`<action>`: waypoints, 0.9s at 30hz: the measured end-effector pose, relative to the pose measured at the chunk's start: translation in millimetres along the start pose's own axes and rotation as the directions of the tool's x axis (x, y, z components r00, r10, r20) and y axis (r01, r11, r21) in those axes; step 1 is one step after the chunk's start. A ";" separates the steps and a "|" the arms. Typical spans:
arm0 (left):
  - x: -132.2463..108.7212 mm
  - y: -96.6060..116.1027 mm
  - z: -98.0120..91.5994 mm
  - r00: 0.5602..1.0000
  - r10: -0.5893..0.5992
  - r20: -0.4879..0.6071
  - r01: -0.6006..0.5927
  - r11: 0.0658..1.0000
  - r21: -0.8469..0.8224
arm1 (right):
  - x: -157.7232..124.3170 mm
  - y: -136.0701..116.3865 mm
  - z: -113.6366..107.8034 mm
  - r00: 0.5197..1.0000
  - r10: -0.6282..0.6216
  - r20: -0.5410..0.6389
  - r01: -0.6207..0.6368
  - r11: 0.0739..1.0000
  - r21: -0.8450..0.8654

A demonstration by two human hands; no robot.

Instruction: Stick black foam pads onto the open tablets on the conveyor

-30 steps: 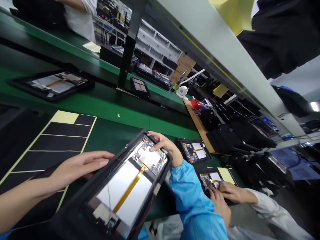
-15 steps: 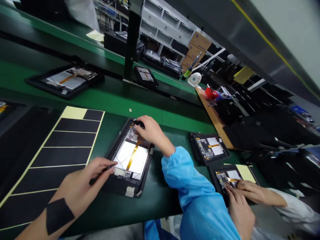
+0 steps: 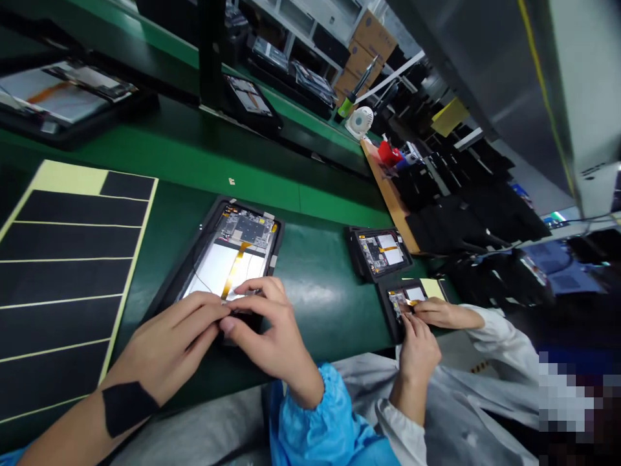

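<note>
An opened tablet (image 3: 250,230) lies in a black tray on the green bench, its circuit board at the far end. An orange ribbon (image 3: 235,268) runs down the white battery area, and thin wires cross it. At its near end, my left hand (image 3: 179,336) is pinched, with a black patch (image 3: 127,408) stuck on the wrist. My right hand (image 3: 272,330), in a blue sleeve, has thumb and fingers closed in against the left fingertips. Whatever lies between the fingers is hidden. Left of the tablet is a yellow sheet (image 3: 72,243) of black rectangular pieces.
To the right sits another opened tablet (image 3: 383,249). Beyond it a co-worker's hands (image 3: 421,343) work on a further tablet (image 3: 395,304). Behind, a raised ledge carries a tablet (image 3: 58,90) and a second tablet (image 3: 250,100). A small white fan (image 3: 359,121) stands farther back.
My right hand has left the tablet's far end and come down to the near end, meeting my left fingertips. The circuit board is now uncovered. The camera view has shifted.
</note>
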State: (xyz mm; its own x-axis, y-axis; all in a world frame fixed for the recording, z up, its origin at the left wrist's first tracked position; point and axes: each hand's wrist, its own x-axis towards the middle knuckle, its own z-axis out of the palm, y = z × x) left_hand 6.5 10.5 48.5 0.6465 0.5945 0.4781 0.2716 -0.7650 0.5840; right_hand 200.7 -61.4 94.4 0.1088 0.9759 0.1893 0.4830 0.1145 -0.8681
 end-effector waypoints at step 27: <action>-3.0 -21.8 -7.5 0.978 0.045 0.205 -0.078 0.985 0.157 | -31.9 36.7 -15.4 0.969 -0.235 0.075 0.244 0.867 -0.435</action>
State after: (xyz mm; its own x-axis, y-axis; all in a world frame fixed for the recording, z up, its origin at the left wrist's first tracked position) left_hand -6.8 27.3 39.2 0.7906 0.4958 0.3594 0.3283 -0.8386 0.4347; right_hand 228.3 -91.2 63.6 -0.0736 0.9327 0.3531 0.8231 0.2568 -0.5065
